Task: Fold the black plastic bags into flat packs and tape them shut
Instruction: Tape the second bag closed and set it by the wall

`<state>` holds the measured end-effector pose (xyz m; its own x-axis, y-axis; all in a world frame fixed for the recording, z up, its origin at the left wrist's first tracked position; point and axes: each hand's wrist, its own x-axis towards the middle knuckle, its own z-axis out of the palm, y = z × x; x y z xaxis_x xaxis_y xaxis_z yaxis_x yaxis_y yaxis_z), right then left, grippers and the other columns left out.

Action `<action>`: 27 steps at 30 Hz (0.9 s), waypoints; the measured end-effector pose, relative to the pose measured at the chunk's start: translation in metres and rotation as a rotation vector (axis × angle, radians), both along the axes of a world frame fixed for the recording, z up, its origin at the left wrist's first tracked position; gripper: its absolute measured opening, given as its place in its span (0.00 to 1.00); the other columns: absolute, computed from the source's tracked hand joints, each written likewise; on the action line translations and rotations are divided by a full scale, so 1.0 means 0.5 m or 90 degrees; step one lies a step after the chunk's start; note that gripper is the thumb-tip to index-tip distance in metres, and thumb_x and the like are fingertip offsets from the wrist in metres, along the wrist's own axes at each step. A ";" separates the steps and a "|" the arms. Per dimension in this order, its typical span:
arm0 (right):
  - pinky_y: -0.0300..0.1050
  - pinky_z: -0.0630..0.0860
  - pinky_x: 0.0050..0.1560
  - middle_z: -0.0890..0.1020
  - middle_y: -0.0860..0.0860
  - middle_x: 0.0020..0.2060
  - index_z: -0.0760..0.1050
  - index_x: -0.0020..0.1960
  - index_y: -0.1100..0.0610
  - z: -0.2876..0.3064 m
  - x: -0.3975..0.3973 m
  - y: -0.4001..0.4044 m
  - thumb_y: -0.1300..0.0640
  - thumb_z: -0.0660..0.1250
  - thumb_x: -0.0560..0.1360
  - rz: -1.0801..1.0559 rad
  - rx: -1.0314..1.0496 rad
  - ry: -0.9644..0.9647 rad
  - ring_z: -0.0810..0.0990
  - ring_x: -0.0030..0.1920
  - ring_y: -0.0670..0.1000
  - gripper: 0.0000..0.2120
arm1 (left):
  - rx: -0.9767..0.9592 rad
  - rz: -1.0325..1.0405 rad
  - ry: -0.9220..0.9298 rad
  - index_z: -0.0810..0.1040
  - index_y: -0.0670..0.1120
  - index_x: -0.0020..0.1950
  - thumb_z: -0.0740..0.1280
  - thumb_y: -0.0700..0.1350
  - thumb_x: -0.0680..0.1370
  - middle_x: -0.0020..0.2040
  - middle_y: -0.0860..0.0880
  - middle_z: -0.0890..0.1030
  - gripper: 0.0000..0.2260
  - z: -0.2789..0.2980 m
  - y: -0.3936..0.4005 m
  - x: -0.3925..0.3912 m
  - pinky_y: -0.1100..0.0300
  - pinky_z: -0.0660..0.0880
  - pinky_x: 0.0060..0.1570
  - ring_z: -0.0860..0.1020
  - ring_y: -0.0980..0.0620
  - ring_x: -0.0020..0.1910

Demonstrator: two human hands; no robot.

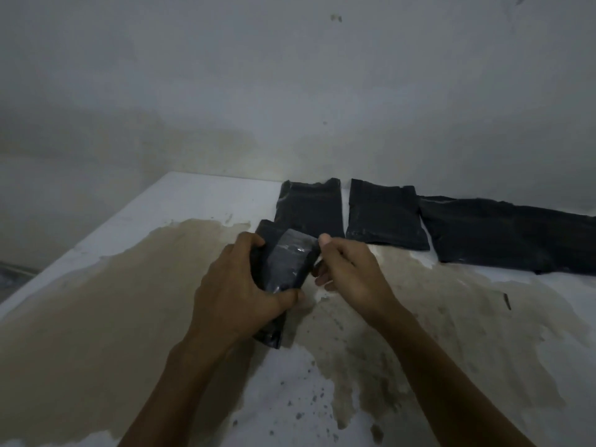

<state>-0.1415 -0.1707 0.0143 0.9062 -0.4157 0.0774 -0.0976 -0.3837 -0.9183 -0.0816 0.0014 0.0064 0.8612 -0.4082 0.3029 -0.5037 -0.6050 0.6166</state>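
Observation:
A folded black plastic bag pack (283,262) is held just above the stained white table (161,208). My left hand (238,285) grips it from the left side, thumb under its lower edge. A strip of clear tape (293,245) lies across the pack's upper face. My right hand (348,269) pinches the pack's right edge at the tape's end between thumb and fingers. Two flat folded black packs (309,209) (385,216) lie side by side against the wall. To their right lies a longer, partly folded black bag (509,235).
A grey wall (290,91) rises directly behind the table. The table's left edge runs diagonally down to the lower left. Brown stains and dark specks cover much of the surface. A small dark sliver (507,301) lies at the right.

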 end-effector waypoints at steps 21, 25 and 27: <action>0.59 0.68 0.67 0.76 0.60 0.65 0.75 0.65 0.56 -0.127 0.100 -0.005 0.41 0.51 0.77 -0.070 -0.557 0.141 0.73 0.67 0.61 0.27 | 0.122 0.247 0.095 0.68 0.47 0.68 0.74 0.58 0.66 0.65 0.40 0.68 0.35 -0.020 -0.153 0.468 0.40 0.68 0.64 0.71 0.36 0.63; 0.59 0.75 0.61 0.79 0.59 0.61 0.78 0.61 0.55 -0.126 0.109 -0.005 0.41 0.53 0.75 -0.095 -0.570 0.148 0.77 0.62 0.61 0.26 | 0.138 0.258 0.085 0.67 0.46 0.69 0.72 0.62 0.67 0.66 0.40 0.69 0.36 -0.035 -0.170 0.495 0.40 0.67 0.65 0.70 0.35 0.64; 0.58 0.76 0.60 0.79 0.59 0.60 0.78 0.60 0.55 -0.130 0.108 -0.007 0.41 0.53 0.75 -0.100 -0.585 0.144 0.78 0.62 0.61 0.25 | 0.164 0.258 0.070 0.67 0.45 0.70 0.70 0.63 0.68 0.66 0.39 0.69 0.37 -0.037 -0.173 0.498 0.40 0.65 0.65 0.70 0.35 0.65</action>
<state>-0.0873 -0.1739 -0.0509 0.8787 -0.3975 0.2642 -0.3469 -0.9121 -0.2185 0.1675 -0.0850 -0.0123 0.9874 -0.0835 0.1344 -0.1365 -0.8789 0.4570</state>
